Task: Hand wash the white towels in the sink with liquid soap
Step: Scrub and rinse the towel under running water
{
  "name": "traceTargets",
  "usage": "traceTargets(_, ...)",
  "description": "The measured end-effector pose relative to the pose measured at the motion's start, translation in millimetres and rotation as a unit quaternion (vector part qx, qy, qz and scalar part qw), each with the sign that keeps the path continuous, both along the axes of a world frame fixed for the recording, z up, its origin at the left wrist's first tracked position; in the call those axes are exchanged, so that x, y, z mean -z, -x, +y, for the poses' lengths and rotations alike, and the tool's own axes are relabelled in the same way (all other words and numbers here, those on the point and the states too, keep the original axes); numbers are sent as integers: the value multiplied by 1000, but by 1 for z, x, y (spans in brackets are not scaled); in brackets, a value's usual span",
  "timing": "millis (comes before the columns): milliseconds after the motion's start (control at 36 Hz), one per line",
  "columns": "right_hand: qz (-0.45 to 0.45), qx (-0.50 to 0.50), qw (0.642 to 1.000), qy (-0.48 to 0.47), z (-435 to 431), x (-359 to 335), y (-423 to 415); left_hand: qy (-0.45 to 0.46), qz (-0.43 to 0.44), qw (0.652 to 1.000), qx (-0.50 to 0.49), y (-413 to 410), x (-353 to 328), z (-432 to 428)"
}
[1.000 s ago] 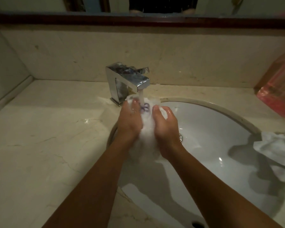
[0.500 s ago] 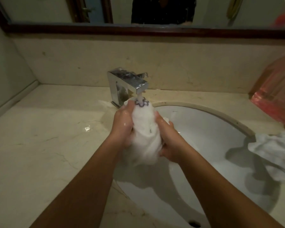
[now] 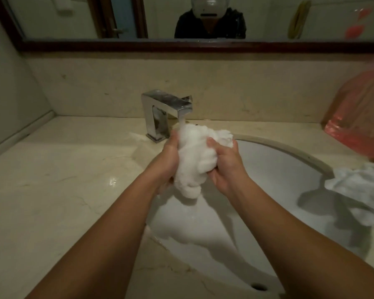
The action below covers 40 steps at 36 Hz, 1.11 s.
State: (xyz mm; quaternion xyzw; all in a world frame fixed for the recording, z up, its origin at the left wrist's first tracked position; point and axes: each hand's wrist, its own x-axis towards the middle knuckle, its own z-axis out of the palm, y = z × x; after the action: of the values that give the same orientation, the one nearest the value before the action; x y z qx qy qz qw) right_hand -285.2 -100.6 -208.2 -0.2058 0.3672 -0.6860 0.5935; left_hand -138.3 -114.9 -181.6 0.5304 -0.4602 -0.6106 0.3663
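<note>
- White towel (image 3: 194,156), bunched into a wad, is held over the sink (image 3: 279,169) right under the tap (image 3: 167,108), with running water landing on its top.
- Left hand (image 3: 167,158) grips the wad's left side, fingers curled round it.
- Right hand (image 3: 224,167) grips the right side, thumb pressed into the cloth.
- Second white towel (image 3: 358,190) lies draped over the sink's right rim.
- Pink plastic bag (image 3: 358,117) sits on the marble counter (image 3: 63,180) behind that towel.
</note>
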Motion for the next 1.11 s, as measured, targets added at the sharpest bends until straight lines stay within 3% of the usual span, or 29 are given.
traceTargets(222, 32, -51, 998, 10, 8, -12, -2, -63, 124, 990, -13, -3, -9, 3)
traceTargets(333, 117, -44, 992, 1, 8, -10, -1, -37, 174, 984, -23, -3, -12, 1)
traceTargets(556, 227, -8, 973, -29, 6, -2, -1, 15, 171, 984, -40, -6, -2, -18)
traceTargets(695, 188, 4, 980, -65, -1, -4, -8, 30, 192, 979, -62, -6, 1, -28)
traceTargets(806, 203, -84, 973, -73, -2, -4, -12, 52, 176, 980, -81, -5, 3, -34)
traceTargets(889, 193, -116, 974, -31, -3, 0, -15, 79, 109, 986, -100, 3, 0, -31)
traceTargets(1000, 145, -44, 988, 1, -8, -2, -9, 86, 35, 991, -94, 5, -8, -19)
traceTargets(1111, 102, 31, 994, 22, -9, -8, -7, 38, 48, 998, -9, 6, -9, -2)
